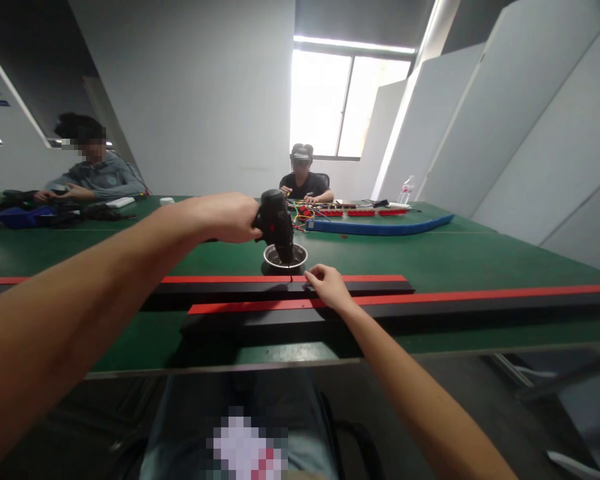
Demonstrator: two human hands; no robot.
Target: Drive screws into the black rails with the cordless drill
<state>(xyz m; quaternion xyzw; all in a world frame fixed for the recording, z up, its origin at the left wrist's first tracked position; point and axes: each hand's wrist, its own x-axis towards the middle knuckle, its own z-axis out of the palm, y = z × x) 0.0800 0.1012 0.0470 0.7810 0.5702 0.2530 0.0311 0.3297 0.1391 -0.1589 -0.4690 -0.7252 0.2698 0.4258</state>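
Observation:
My left hand (234, 217) is wrapped round the handle of a black cordless drill (276, 223). The drill points down, and its thin bit ends at the red top of the farther black bar (375, 279). Just right of the bit, my right hand (329, 287) rests over that bar with thumb and fingers together; whatever they hold, if anything, cannot be made out. Behind the bit stands a metal bowl (305, 257) with small dark pieces in it, partly hidden by the drill. A second red-topped black bar (460, 303) lies nearer to me.
Across the green table (410, 257) lie a long blue strip (380, 228), coloured wires and red parts (360, 213). One person (303, 180) sits opposite; another person (97, 173) sits at the far left by a blue item (25, 216). A bottle (407, 190) stands far right.

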